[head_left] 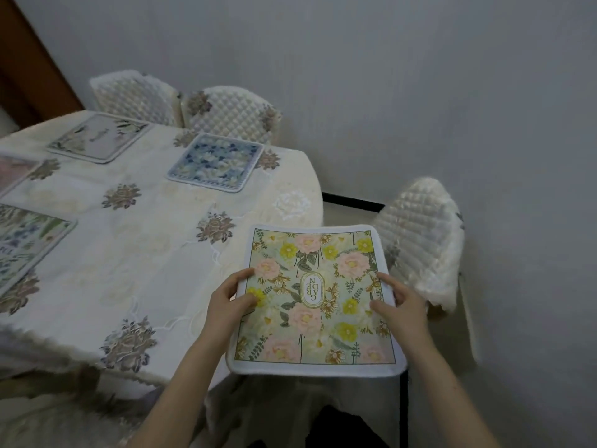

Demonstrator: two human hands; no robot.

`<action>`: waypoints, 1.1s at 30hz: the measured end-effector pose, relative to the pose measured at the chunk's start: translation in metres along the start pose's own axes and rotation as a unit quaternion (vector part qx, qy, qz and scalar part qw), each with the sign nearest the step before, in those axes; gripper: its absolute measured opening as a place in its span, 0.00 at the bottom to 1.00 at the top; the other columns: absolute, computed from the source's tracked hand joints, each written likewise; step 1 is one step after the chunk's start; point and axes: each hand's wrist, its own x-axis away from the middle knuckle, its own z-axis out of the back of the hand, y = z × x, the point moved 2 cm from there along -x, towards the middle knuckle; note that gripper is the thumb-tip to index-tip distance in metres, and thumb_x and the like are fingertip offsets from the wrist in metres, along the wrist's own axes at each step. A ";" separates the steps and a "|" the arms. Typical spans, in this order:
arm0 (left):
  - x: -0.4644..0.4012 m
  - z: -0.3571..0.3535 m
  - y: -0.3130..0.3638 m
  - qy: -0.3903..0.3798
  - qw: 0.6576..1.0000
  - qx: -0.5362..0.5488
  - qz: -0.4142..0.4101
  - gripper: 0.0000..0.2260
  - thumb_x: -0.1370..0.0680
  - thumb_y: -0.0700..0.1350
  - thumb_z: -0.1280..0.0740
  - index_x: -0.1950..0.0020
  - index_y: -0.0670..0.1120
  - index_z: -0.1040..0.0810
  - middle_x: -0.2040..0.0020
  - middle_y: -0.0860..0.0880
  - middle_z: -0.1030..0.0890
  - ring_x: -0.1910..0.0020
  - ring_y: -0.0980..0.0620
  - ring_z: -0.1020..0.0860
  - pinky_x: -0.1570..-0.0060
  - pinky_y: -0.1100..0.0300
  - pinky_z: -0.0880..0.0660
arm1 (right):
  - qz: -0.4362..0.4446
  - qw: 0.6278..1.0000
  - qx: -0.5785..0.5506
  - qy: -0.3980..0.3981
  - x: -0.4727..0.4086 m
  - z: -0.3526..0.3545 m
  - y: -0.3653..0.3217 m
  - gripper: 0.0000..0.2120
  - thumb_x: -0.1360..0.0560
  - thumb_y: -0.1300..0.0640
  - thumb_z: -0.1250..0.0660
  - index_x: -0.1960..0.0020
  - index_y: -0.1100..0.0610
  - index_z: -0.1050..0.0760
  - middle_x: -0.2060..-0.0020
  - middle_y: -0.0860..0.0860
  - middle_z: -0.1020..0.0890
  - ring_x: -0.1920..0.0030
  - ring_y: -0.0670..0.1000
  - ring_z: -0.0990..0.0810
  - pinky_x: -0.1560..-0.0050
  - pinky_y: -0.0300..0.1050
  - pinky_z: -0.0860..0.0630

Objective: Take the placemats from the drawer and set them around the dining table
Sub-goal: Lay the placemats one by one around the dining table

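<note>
Both hands, left [231, 300] and right [400, 307], grip floral mat [315, 299] at worktop [135, 240] edge; blue mat [215, 162], chair [420, 240] near.

- Bare tablecloth [135, 253] lies open between the placemats, widest across the middle of the dining table [290, 176]
- The blue floral mat [215, 162] and the pale grey mat [98, 137] take up the far edge
- Two more mats [29, 244] fill the left side
- The quilted chair [420, 240] stands close by the table's near right corner
- Two chair backs [181, 105] line the far edge, under the wall [420, 92]
</note>
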 end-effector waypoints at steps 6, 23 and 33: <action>-0.030 -0.026 0.012 0.092 0.995 0.029 0.020 0.20 0.27 0.32 0.34 0.42 0.53 0.21 0.44 0.51 0.21 0.51 0.46 0.19 0.57 0.53 0.19 | 0.024 0.996 0.051 -0.073 -0.090 -0.004 -0.027 0.25 0.29 0.71 0.32 0.37 0.51 0.24 0.49 0.51 0.17 0.58 0.45 0.17 0.64 0.42 0.18; -0.127 -0.016 0.002 0.203 0.973 0.085 0.062 0.22 0.29 0.30 0.34 0.39 0.49 0.22 0.46 0.49 0.21 0.47 0.47 0.21 0.55 0.57 0.20 | 0.038 0.966 0.142 -0.211 -0.248 -0.104 -0.061 0.24 0.29 0.70 0.32 0.39 0.49 0.24 0.50 0.54 0.17 0.52 0.64 0.19 0.56 0.65 0.21; -0.153 -0.044 -0.013 0.285 0.950 0.067 0.110 0.21 0.31 0.30 0.30 0.41 0.47 0.25 0.45 0.44 0.23 0.50 0.49 0.23 0.63 0.64 0.24 | 0.102 0.905 0.210 -0.354 -0.344 -0.157 -0.070 0.21 0.30 0.69 0.31 0.42 0.50 0.23 0.44 0.57 0.20 0.48 0.56 0.19 0.55 0.55 0.18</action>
